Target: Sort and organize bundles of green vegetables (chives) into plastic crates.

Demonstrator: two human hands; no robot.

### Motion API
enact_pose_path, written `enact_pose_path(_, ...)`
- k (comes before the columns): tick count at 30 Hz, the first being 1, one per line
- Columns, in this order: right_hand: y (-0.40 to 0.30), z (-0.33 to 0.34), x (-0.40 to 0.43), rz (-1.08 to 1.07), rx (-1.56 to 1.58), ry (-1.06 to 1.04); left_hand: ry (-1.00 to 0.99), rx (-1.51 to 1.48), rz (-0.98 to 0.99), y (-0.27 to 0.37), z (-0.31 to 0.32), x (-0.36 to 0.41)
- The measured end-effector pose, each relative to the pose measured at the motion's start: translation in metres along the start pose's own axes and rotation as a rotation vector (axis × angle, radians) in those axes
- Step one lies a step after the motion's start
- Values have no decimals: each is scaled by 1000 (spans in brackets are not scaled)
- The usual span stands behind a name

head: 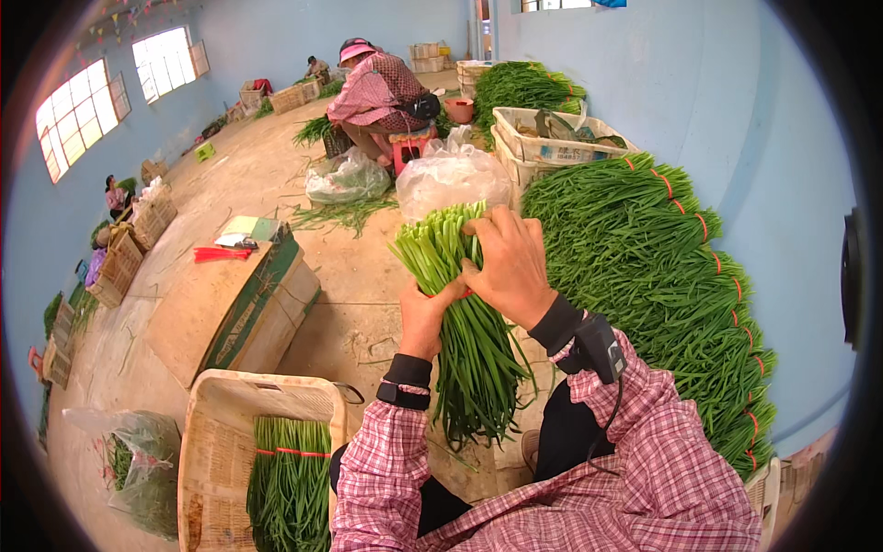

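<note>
A bundle of long green leafy stalks, like garlic chives (476,359), hangs leaves down before me, its pale cut ends upward. My left hand (426,314) grips its left side at a red tie, which shows in part between my hands. My right hand (509,265) is at the upper right of the bundle, fingers bent over the stalks just under the cut ends, thumb near the left thumb. Below left, a plastic crate (265,383) holds bundles with red ties (290,476). Red strips (222,254) lie on a cardboard box (214,297) at the left.
Tied green bundles (641,276) are piled along the wall at right. Beyond my hands stand a clear plastic bag (452,181) and stacked crates (514,148). A co-worker (386,90) sits on a red stool. A plastic bag (148,476) lies at lower left.
</note>
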State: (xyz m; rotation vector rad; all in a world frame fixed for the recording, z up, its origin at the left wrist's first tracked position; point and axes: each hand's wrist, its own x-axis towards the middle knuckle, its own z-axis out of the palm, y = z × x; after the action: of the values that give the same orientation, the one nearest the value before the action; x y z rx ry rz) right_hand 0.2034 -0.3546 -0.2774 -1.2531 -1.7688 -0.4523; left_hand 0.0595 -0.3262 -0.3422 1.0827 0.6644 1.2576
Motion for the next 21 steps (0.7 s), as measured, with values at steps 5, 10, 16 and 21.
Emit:
enact_pose_path(5,8,-3,5,71,55,-132,7,-54,-31,-10,-8,4)
enact_pose_path(10,4,3,-2,54,-3,-112,-39,-50,-89,-18,-20,1)
enact_pose_path(16,26,5,0,76,230,-67,-93,14,-115,-18,-11,-8)
enact_pose_path(21,19,-52,13,528,1196,26,-60,-13,-194,-32,-28,-15)
